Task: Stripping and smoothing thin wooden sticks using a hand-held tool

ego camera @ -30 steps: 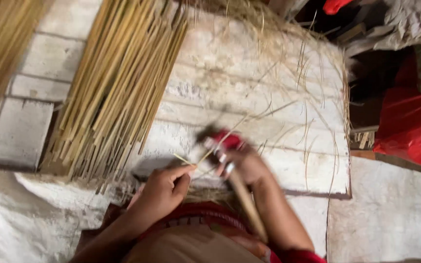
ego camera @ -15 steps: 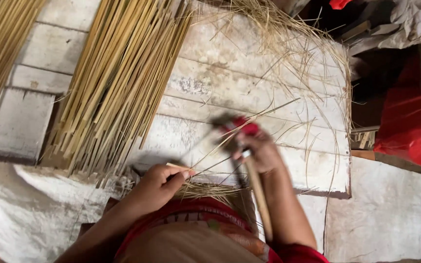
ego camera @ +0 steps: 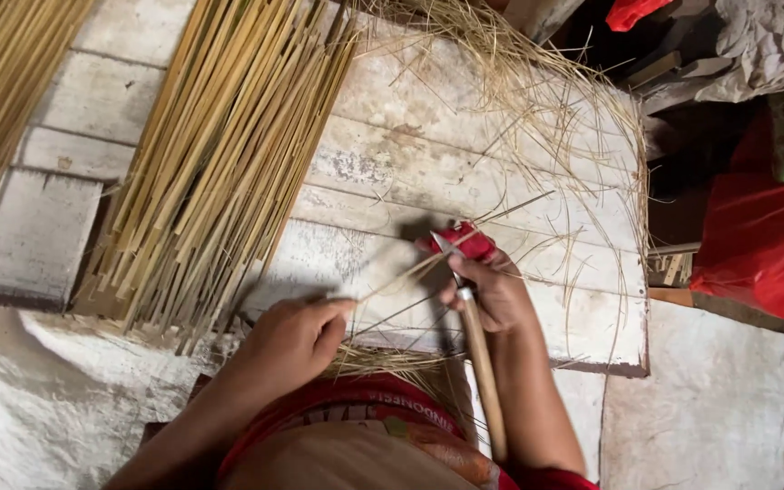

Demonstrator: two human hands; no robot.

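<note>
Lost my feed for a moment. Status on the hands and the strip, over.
Left hand pinching thin bamboo strip. Right hand gripping long wooden-handled knife, blade at the strip. Loose shavings litter the white boards.

- The left hand sits low near the body, knuckles up, fingers curled, thumb and forefinger pinched together.
- The right hand lies further out, fingers wrapped in a closed grip, forearm running back toward the torso.
</note>
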